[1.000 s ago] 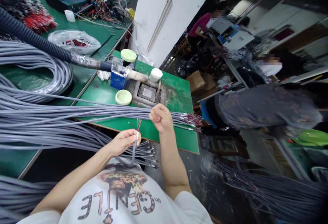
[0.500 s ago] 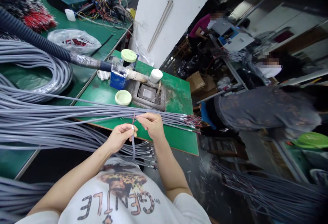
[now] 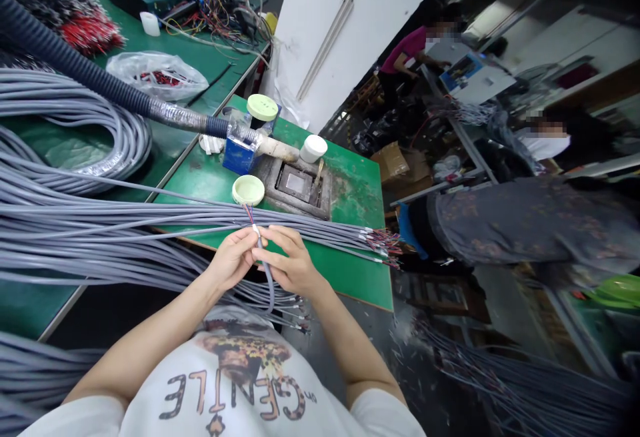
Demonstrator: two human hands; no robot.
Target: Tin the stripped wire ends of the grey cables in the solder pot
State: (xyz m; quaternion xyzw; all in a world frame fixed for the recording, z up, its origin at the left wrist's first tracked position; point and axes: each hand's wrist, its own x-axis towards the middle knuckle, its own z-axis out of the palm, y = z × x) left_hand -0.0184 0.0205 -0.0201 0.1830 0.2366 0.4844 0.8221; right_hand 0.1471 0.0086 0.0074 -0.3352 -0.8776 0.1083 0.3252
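Observation:
Between my two hands is the end of a grey cable, with a white band near its tip and thin coloured wires fanning out above. My left hand pinches the cable just below the white band. From the other side, my right hand has its thumb and fingers closed on the same cable. Beyond the hands, a bundle of grey cables lies across the green table, stripped ends pointing right. A pale green round tub stands just past the wire tips. Behind it sits a solder pot with a small metal surface.
A ribbed hose reaches over the table to a blue box. A white jar and a lidded tub stand behind. Coiled cables lie left. Co-workers are at the right, one in a dark patterned garment.
My right hand has moved from the wire tips down to the cable beside my left hand. The wires now tilt left towards the tub. The whole view has shifted slightly.

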